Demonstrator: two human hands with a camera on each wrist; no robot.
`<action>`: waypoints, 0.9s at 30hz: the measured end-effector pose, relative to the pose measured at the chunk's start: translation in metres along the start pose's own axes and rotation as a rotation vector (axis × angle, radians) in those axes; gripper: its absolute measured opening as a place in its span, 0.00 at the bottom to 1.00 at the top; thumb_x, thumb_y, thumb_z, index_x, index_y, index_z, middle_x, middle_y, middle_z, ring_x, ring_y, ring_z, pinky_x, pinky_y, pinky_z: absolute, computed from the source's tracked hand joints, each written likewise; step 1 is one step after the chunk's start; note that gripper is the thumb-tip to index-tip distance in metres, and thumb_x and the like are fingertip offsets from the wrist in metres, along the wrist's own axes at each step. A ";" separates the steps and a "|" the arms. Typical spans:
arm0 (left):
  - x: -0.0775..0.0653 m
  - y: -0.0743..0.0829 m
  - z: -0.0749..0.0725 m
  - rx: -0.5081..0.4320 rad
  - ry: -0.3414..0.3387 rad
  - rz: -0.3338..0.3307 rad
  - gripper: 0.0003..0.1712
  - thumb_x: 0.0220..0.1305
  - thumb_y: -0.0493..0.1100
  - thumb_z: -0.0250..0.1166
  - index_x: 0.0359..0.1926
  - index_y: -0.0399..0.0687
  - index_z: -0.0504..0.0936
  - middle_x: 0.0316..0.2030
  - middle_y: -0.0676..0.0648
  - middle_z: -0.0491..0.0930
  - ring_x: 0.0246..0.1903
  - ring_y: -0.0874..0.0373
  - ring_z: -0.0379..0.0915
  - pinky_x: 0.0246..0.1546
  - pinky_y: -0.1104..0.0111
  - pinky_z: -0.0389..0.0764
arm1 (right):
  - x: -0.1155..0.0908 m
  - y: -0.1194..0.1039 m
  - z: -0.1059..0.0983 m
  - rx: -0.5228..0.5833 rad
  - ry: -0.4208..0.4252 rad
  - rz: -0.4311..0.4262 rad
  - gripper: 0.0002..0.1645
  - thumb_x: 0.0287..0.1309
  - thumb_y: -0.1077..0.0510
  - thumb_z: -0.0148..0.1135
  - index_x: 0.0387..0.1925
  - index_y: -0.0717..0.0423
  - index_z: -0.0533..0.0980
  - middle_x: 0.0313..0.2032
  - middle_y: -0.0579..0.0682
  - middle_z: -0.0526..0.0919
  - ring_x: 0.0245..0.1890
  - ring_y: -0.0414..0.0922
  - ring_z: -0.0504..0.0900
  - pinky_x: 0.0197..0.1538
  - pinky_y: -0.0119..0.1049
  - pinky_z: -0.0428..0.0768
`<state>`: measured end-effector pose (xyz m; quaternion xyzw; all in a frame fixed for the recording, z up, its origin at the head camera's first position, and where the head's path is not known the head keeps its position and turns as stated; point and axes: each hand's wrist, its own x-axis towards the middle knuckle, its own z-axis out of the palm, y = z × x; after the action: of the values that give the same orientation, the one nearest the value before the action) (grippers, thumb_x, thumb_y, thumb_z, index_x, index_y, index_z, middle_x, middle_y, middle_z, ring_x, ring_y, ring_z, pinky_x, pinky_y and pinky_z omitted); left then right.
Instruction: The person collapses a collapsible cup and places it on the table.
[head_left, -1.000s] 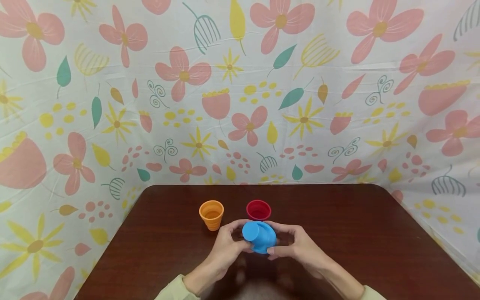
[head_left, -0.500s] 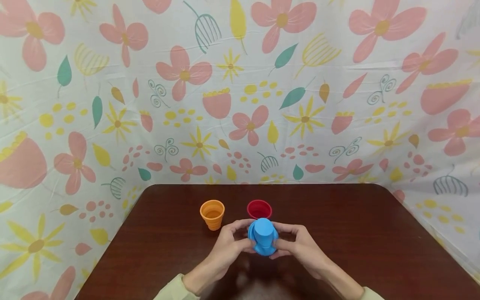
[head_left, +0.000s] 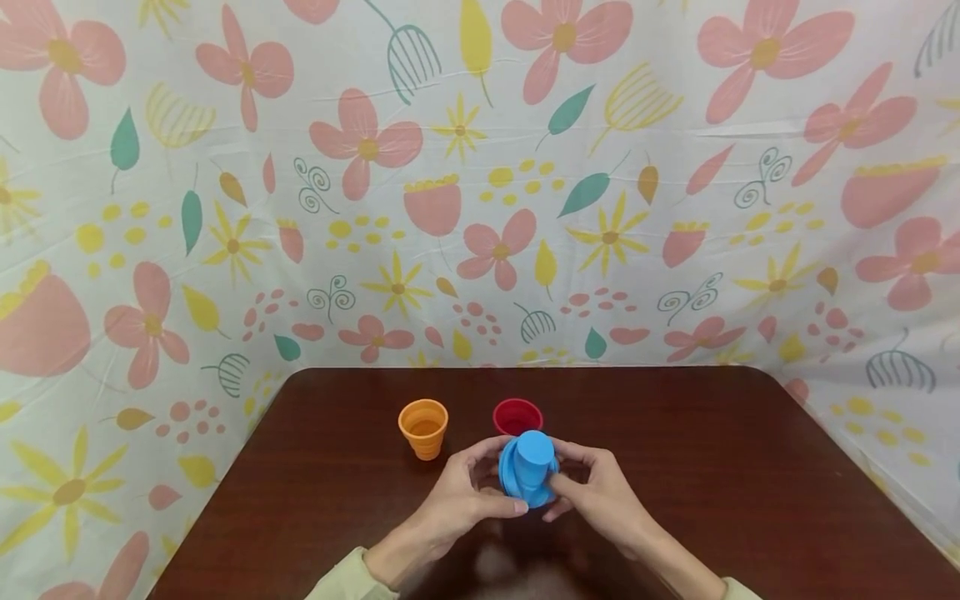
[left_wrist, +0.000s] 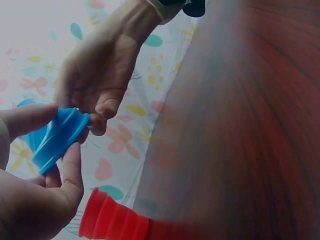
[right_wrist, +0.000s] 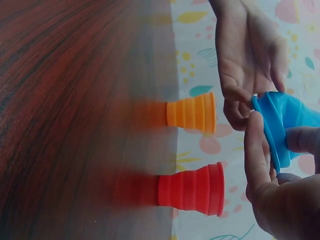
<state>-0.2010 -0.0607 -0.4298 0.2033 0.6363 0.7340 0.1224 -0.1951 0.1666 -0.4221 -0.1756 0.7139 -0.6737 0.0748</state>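
Note:
A blue collapsible cup [head_left: 535, 450] is held above the table between both hands, its narrow base facing up and its wall unevenly folded. My left hand [head_left: 459, 493] grips the cup's left side, thumb at the near lower edge and fingers behind. My right hand [head_left: 609, 498] pinches the right side, thumb pressed against the wall. In the right wrist view the blue cup [right_wrist: 278, 127] shows a buckled wall above its wide rim. Just beyond the hands stands a red collapsible cup [head_left: 517, 415], partly hidden by them. To its left an orange collapsible cup [head_left: 423, 425] stands upright, rim up.
The dark brown wooden table [head_left: 697, 433] reaches back to a floral-patterned cloth [head_left: 480, 208], which hangs behind it and along both sides. In the right wrist view the orange cup and red cup [right_wrist: 191, 189] stand side by side, apart from each other.
The blue cup's base has swung from pointing left to pointing up and slightly right. My left thumb has slid down to the near edge. The red and orange cups stay put.

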 end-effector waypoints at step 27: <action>0.000 -0.001 0.008 -0.075 0.053 -0.082 0.42 0.57 0.27 0.72 0.73 0.36 0.68 0.56 0.42 0.77 0.49 0.49 0.80 0.53 0.61 0.84 | -0.003 -0.002 0.003 0.070 0.000 0.028 0.36 0.69 0.64 0.67 0.73 0.73 0.66 0.46 0.65 0.80 0.37 0.62 0.89 0.37 0.54 0.89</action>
<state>-0.1971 -0.0531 -0.4299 0.1528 0.6193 0.7568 0.1428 -0.1913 0.1645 -0.4208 -0.1626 0.6923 -0.6973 0.0903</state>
